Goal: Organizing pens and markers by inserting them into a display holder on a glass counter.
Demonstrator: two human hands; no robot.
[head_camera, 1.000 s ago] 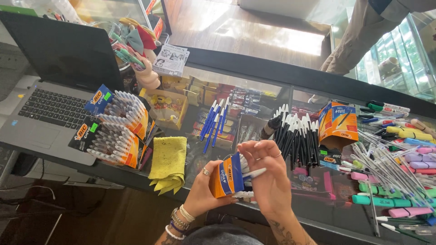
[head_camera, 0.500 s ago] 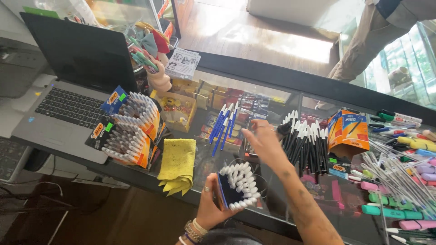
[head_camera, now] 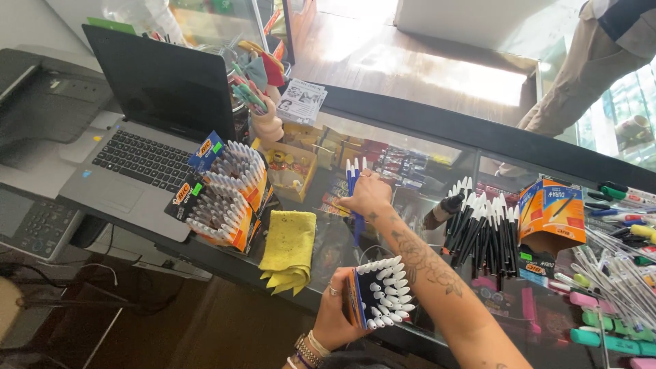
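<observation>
While the left hand (head_camera: 336,316) grips a pen box (head_camera: 378,294), the right hand (head_camera: 369,195) apparently clasps blue pens (head_camera: 354,179).

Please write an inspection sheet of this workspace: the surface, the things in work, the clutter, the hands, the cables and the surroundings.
Surface: glass counter over shelves of stock.
Things in work: open box of white-capped pens; blue pens lying on the glass.
Clutter: two full pen boxes, yellow cloth, black pens, orange box, markers and highlighters at the right.
Hands: left hand holds the open pen box; right hand rests on the blue pens.
Cables: thin cables below the counter.
Surroundings: open laptop, printer, another person's leg behind the counter.
</observation>
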